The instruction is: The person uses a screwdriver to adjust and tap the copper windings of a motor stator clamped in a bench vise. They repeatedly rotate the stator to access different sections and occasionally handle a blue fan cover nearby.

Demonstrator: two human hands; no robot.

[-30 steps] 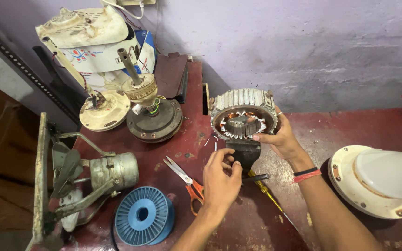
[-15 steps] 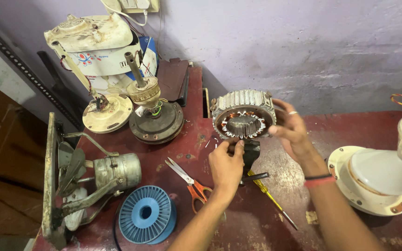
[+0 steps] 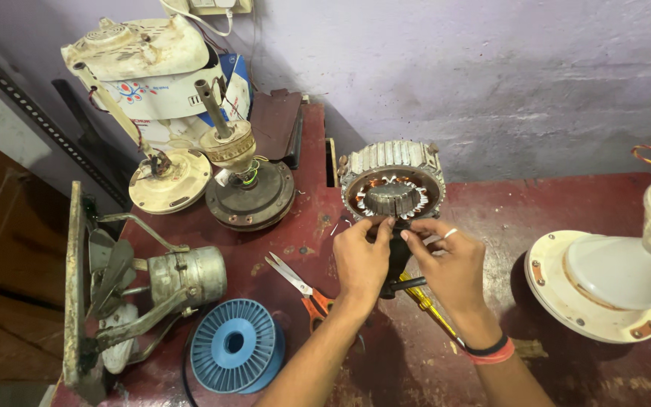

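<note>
the motor stator [image 3: 392, 185] stands at the table's [image 3: 582, 203] far middle, left hand [image 3: 361, 260] and right hand [image 3: 450, 264] both pinched at its near rim, apparently working the windings, calling for fine fingertip control.

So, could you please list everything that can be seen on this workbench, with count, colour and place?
Motor stator: one, grey metal with copper windings, centre, at the wall.
Scissors: one, orange handles, left of the hands.
Screwdriver: one, yellow, under the right hand.
Wire spool: one, blue, front left.
Fan motor with shaft: one, dark brown, back left.
Round cream motor cover: one, beside it.
Small fan with metal frame: one, grey, far left.
White fan base: one, right edge.
Table: one, dark red.
Left hand: one, fingertips at the stator's lower rim.
Right hand: one, ring and red and black wristbands, fingertips beside the left hand's.
</note>
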